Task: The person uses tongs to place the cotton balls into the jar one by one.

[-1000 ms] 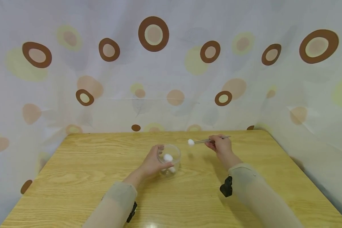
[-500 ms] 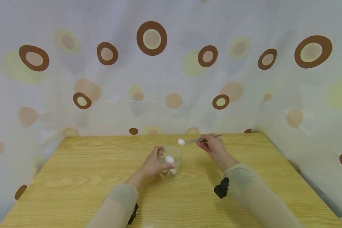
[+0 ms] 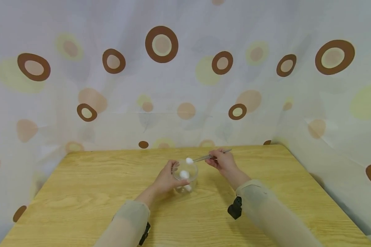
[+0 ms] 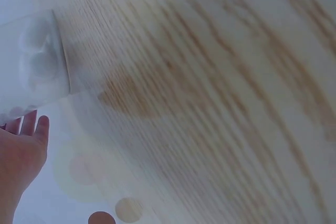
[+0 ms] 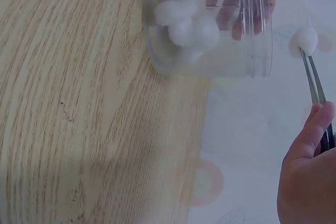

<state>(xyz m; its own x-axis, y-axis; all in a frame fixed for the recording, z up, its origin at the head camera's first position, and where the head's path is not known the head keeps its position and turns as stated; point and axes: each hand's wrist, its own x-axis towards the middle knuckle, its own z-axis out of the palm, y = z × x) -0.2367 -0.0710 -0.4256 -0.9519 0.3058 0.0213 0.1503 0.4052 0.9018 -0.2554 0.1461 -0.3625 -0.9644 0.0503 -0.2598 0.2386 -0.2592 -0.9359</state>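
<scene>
A clear plastic jar (image 3: 193, 176) stands on the wooden table, with several white cotton balls (image 5: 181, 27) inside it. My left hand (image 3: 167, 179) grips the jar from its left side, thumb across the front and fingers behind. In my right hand (image 3: 224, 164) a pair of metal tweezers (image 3: 203, 158) is pinched between thumb and fingers. The tweezers' tips hold one cotton ball (image 3: 189, 160) over the back of the jar's open mouth. From the right wrist view, that cotton ball sits beyond the rim, apart from it.
The wooden table (image 3: 89, 192) runs up to a pale curtain (image 3: 185, 85) printed with brown, pink and yellow rounds. The curtain also covers both sides. A black wrist camera (image 3: 235, 208) is strapped at the right sleeve.
My right hand has moved left, carrying the tweezers and cotton ball from right of the jar to over its mouth. The left hand keeps its grip on the jar.
</scene>
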